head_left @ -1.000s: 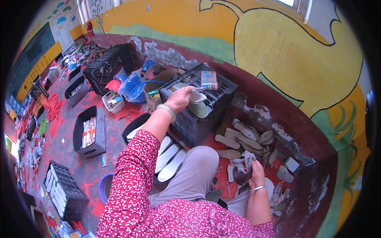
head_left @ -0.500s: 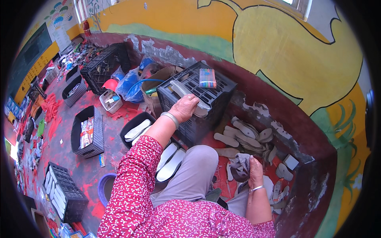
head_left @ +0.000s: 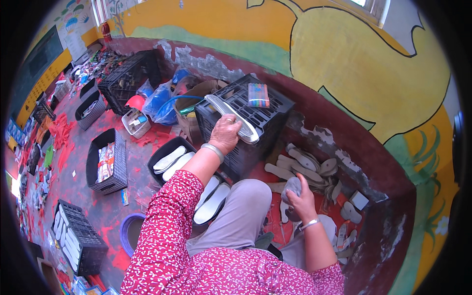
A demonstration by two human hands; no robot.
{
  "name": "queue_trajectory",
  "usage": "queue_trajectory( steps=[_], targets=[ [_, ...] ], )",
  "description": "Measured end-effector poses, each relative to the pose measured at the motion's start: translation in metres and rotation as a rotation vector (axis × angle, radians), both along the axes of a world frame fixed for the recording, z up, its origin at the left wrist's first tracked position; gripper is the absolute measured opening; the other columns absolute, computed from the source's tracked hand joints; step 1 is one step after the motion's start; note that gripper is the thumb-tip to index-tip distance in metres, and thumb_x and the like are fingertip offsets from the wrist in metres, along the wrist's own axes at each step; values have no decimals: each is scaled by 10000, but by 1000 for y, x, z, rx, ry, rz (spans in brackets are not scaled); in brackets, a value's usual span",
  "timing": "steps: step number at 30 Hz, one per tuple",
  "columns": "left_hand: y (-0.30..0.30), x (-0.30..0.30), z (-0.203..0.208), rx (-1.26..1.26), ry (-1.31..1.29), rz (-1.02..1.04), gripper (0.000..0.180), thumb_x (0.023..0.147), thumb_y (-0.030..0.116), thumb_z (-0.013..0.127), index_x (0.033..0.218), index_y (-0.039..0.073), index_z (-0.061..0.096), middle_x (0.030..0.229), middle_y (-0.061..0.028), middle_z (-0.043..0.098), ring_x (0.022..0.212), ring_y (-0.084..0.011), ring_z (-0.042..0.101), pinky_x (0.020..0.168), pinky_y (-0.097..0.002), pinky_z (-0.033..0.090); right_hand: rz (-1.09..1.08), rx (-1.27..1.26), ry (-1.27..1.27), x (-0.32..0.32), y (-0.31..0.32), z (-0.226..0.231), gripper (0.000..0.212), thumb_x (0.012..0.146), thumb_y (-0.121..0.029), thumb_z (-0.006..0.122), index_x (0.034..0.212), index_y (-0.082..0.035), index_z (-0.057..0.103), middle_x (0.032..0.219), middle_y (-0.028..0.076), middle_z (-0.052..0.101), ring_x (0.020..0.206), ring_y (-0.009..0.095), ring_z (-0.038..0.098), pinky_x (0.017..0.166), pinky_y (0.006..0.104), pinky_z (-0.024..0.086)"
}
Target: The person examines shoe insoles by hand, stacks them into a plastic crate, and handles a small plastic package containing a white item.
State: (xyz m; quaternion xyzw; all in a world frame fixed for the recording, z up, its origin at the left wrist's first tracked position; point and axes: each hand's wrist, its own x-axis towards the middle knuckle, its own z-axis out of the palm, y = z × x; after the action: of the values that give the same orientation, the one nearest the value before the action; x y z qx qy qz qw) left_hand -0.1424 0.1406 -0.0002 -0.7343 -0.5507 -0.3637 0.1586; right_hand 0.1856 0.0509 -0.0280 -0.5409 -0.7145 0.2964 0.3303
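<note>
A pale shoe sole [head_left: 231,114] with a raised rim lies slantwise on top of an upturned black plastic crate [head_left: 282,105]. My left hand [head_left: 225,133] grips its near edge, the fingers curled against it and partly hidden. Over by the pile of loose soles, my right hand [head_left: 302,200] is closed round a bunched grey cloth [head_left: 294,186]. A pack of coloured pens [head_left: 258,95] rests on the crate beyond the sole.
Loose soles [head_left: 309,167] are heaped against the wall on my right. Dark baskets with pale soles [head_left: 211,204] stand by my knee. To the left are a woven basket of packets [head_left: 120,167], a purple basin [head_left: 125,236] and a black crate of soles [head_left: 91,250].
My left hand has slid nearer along the sole, leaving more of its top in view. My right hand has moved left and upward with the cloth, now bunched tighter.
</note>
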Motion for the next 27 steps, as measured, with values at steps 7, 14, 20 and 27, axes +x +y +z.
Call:
queue_trajectory(
  steps=[7,14,20,27],
  targets=[
    [-2,1,5,81,42,-12,334,635,47,626,968,38,635,1035,-149,565,1045,-324,525,924,-405,419,275,-90,-426,-113,65,73,770,724,-237,560,1424,-159,251,924,255,624,885,403,605,793,448,469],
    [-21,-11,33,195,-8,-62,376,599,-23,603,969,36,642,977,-140,558,982,-322,536,875,-396,439,343,-106,-681,-151,82,67,685,746,-174,541,1398,-243,342,981,187,644,947,347,614,857,415,456],
    [-56,-34,96,428,-422,-6,267,748,22,680,1012,48,649,985,-92,591,924,-223,562,812,-313,451,307,-137,-605,-146,75,75,621,759,-175,530,1365,-215,399,985,202,640,937,345,614,845,399,463],
    [-139,-19,131,31,-1869,-593,289,840,135,662,1093,42,559,1001,-64,628,896,-182,619,791,-290,497,301,-97,37,-53,62,66,223,701,-118,540,857,-37,677,960,150,644,863,233,615,790,301,467]
  ],
)
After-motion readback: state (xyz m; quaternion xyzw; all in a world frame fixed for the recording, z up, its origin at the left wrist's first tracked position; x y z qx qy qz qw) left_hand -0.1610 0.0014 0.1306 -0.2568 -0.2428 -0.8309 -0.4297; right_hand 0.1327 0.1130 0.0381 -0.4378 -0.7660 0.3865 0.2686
